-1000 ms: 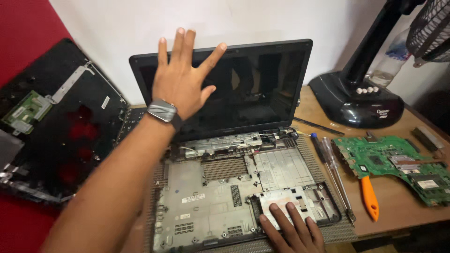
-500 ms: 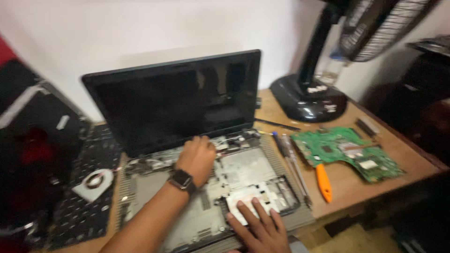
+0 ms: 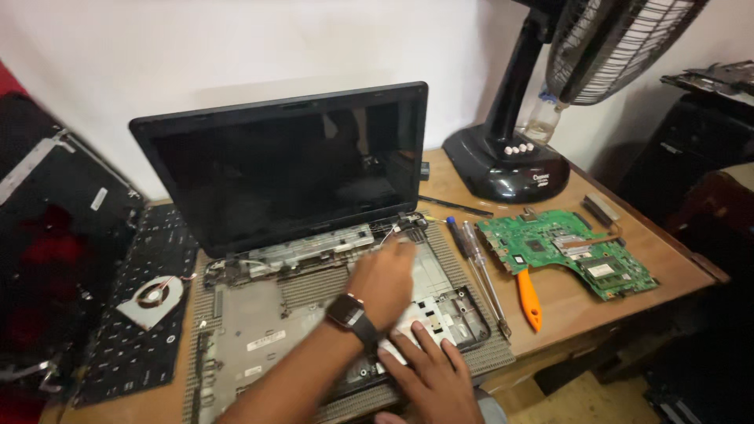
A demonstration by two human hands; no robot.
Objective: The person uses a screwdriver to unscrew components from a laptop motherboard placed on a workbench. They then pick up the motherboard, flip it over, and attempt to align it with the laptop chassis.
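An opened black laptop stands on the wooden table (image 3: 652,263), its dark screen (image 3: 290,165) upright and its stripped grey base (image 3: 259,330) bare. My left hand (image 3: 385,279), with a black watch (image 3: 345,312) on the wrist, reaches over the base toward the loose wires at the right hinge (image 3: 404,224). Its fingertips are blurred. My right hand (image 3: 432,373) lies flat with fingers spread on the front right corner of the base, holding nothing.
Right of the laptop lie two screwdrivers (image 3: 475,255), one with an orange handle (image 3: 529,302), and a green circuit board (image 3: 565,251). A black standing fan (image 3: 506,161) is behind them. A removed keyboard (image 3: 141,353) with a small cooling fan (image 3: 153,298) on it and a black cover (image 3: 55,259) lie at left.
My left hand came down from the top of the screen to the base near the right hinge. My right hand stayed on the front right corner. The view shifted right.
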